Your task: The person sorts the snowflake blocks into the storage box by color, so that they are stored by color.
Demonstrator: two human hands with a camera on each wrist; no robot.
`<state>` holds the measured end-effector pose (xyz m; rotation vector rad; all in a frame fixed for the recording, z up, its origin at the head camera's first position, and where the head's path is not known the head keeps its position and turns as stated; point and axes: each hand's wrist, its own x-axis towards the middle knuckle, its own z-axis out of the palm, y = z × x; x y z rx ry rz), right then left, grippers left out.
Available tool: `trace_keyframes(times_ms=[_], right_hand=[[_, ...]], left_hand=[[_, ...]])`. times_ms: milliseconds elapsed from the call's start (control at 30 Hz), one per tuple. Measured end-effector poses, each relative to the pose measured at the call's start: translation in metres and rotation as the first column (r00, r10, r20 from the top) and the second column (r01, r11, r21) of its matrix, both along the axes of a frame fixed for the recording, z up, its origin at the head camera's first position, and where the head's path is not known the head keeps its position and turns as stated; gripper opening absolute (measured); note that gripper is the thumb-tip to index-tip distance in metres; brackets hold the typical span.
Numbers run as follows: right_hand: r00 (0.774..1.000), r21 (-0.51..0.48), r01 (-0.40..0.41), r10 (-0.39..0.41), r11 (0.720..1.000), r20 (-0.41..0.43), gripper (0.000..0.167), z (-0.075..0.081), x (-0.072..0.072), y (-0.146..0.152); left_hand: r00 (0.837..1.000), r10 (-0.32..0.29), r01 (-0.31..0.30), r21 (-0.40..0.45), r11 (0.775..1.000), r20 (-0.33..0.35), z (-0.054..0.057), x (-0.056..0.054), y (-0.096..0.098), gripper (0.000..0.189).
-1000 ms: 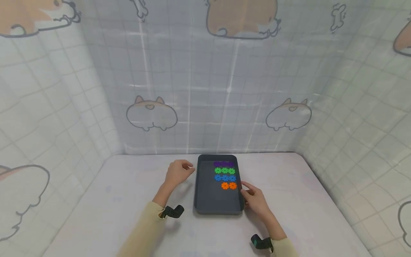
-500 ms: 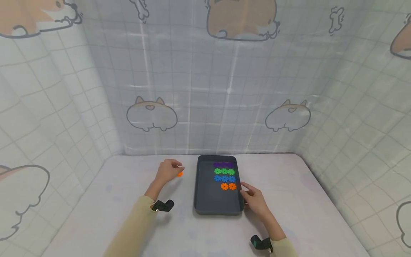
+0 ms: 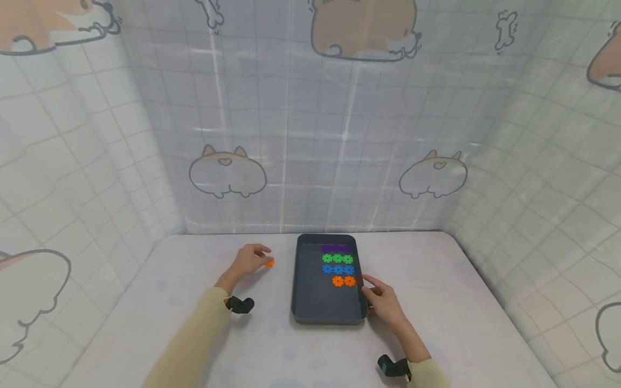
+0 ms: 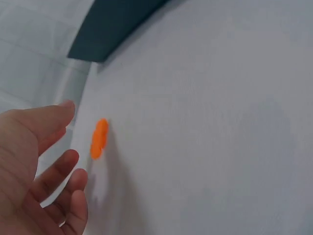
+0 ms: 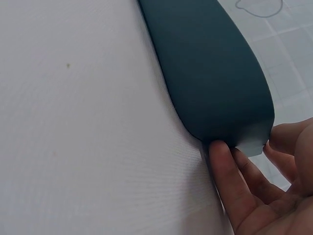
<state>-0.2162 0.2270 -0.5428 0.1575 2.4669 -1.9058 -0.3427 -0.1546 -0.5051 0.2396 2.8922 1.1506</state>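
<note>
In the head view a dark grey tray (image 3: 310,307) holds rows of flower-shaped discs: purple (image 3: 336,249), green (image 3: 337,258), blue (image 3: 338,269) and two orange discs (image 3: 343,281). My right hand (image 3: 385,303) grips the tray's right side, fingers and thumb about its wall (image 5: 215,83) in the right wrist view. Left of the tray, my left hand (image 3: 249,260) is beside a loose orange disc (image 3: 269,263), partly hidden by the fingers. The left wrist view shows that orange disc (image 4: 99,138) apart from my loosely bent fingers (image 4: 56,169), which hold nothing.
A pale table (image 3: 310,355) carries everything. Behind it and at both sides hang white grid-patterned curtains (image 3: 310,188) with cartoon dogs. Dark wrist cameras (image 3: 241,305) are strapped to both wrists.
My left hand has moved left, away from the tray, and the loose orange disc has come into view by its fingers. My right hand stays at the tray's side.
</note>
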Motion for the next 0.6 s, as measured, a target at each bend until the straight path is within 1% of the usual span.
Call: trace_keyframes(times_ms=[233,367,500,600], right_hand=[[1.000,-0.004,0.002,-0.002,1.000,0.000,0.042,0.000,0.000,0.000],[1.000,-0.006,0.009,-0.009,1.000,0.011,0.042,0.000,0.000,0.000],[1.000,-0.005,0.009,-0.009,1.000,0.010,0.042,0.000,0.000,0.000],[1.000,0.000,0.008,-0.008,1.000,0.002,0.042,0.000,0.000,0.000]], left_hand=[[1.000,-0.012,0.012,-0.016,1.000,-0.017,-0.013,-0.010,-0.008,0.035],[1.000,-0.018,0.018,-0.061,0.998,-0.001,-0.020,-0.015,-0.011,0.036],[0.999,-0.018,0.021,-0.107,0.994,0.027,-0.023,-0.017,-0.012,0.033],[1.000,-0.007,0.010,-0.116,0.993,0.029,-0.023,-0.018,-0.010,0.031]])
